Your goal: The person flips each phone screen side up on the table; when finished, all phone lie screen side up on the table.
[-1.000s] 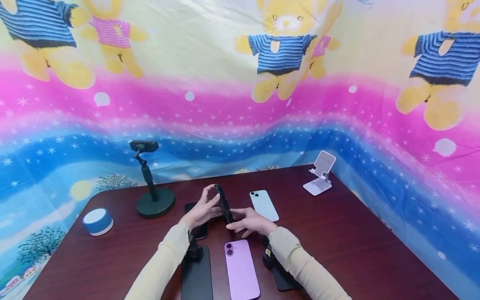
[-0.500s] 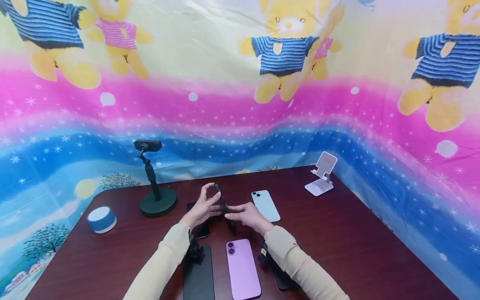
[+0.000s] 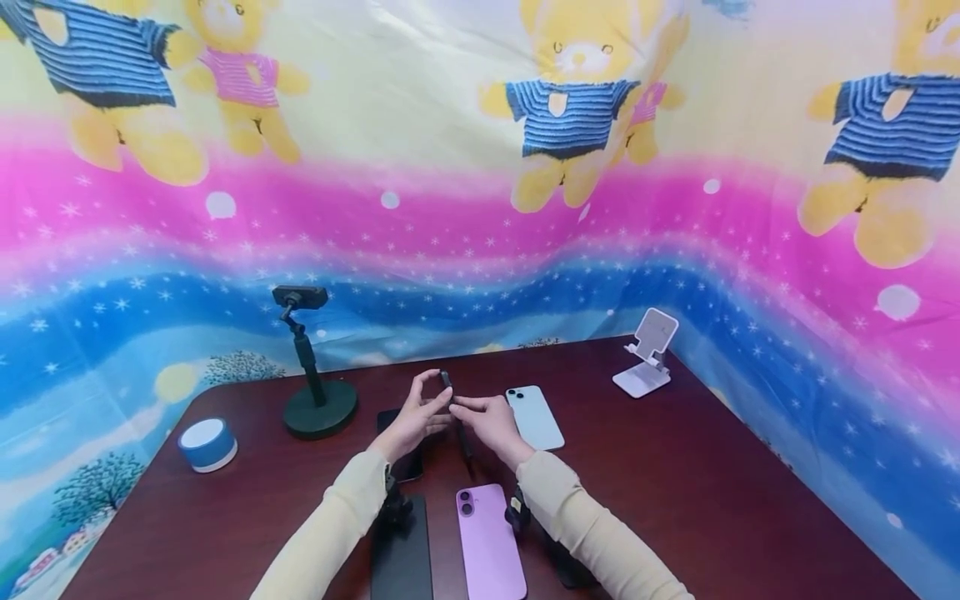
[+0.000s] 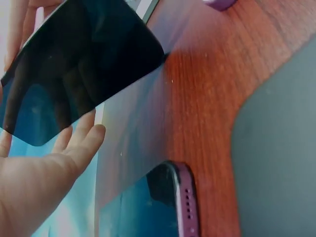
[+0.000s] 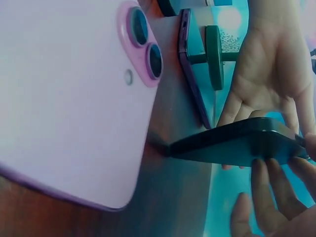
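A black smartphone (image 3: 465, 446) stands tilted on edge between my two hands, its low corner close to the tabletop. My left hand (image 3: 411, 423) holds it from the left, thumb and fingers at its upper end. From the other side my right hand (image 3: 491, 423) pinches it near the same end with thumb and fingers. The left wrist view shows its glossy dark face (image 4: 98, 64); the right wrist view shows its long edge (image 5: 222, 133). Beneath the left hand lies a dark-screened phone with a purple frame (image 4: 186, 202). A lilac phone (image 3: 491, 542) lies nearer me, cameras up.
A pale phone (image 3: 538, 421) lies behind my right hand. Dark flat slabs lie under both wrists, the left one (image 3: 401, 554) larger in view. A green-based phone stand (image 3: 318, 408), a blue and white round container (image 3: 207, 446) and a white folding stand (image 3: 648, 354) stand farther out.
The black phone has turned more edge-on and swung slightly to the right. My right hand has moved up along it to the upper end, and its fingers now meet there.
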Motion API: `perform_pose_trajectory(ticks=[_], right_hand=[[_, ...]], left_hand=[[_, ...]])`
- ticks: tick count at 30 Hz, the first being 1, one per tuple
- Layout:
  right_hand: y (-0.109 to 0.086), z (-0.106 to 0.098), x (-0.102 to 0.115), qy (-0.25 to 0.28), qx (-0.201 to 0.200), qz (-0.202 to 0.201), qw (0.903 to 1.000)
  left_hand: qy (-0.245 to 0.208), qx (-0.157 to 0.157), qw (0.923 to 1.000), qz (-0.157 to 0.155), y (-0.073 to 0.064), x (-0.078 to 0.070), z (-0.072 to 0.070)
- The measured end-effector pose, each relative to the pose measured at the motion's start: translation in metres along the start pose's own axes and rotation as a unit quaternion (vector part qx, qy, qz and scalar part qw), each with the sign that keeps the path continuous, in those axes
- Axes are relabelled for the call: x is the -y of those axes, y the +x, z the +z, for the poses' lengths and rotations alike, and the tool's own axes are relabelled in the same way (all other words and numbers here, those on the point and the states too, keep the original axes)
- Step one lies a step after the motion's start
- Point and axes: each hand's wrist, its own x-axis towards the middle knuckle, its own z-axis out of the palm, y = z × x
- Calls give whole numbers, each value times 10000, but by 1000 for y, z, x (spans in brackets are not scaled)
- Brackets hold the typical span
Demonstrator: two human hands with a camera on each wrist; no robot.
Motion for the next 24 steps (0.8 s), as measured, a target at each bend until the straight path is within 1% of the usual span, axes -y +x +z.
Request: perform_pose_trajectory(ticks=[3,5,9,12,14,17,20,24], right_hand=[[-1,0,2,-230,-259,-229,9991],[0,0,2,-329,-367,-311,9983],[2,-2,1,-400,-529,-311,9973],[2,-4,1,-457,-625,-348,9964],[2,-5,2,-433,-669,-318,9963],[1,-5,2,-423,-740,-262,9960],[1,-5,-1,-423,-798,-194,9957],[1,-6,-5,-454,-788,-119,9958]], left_hand=[[82,-14,10000,29,-1,0,2],[158,-28,9999,57,-1,0,2],[202,-44,9997,87,-3,-1,0],[98,-87,9998,131,-5,0,0],[31,-188,9997,133,-6,2,0],[-8,-432,9990,107,-7,5,0],[26,-653,9979,12,-8,9,-1],[67,-832,9965,-32,-10,12,-2]])
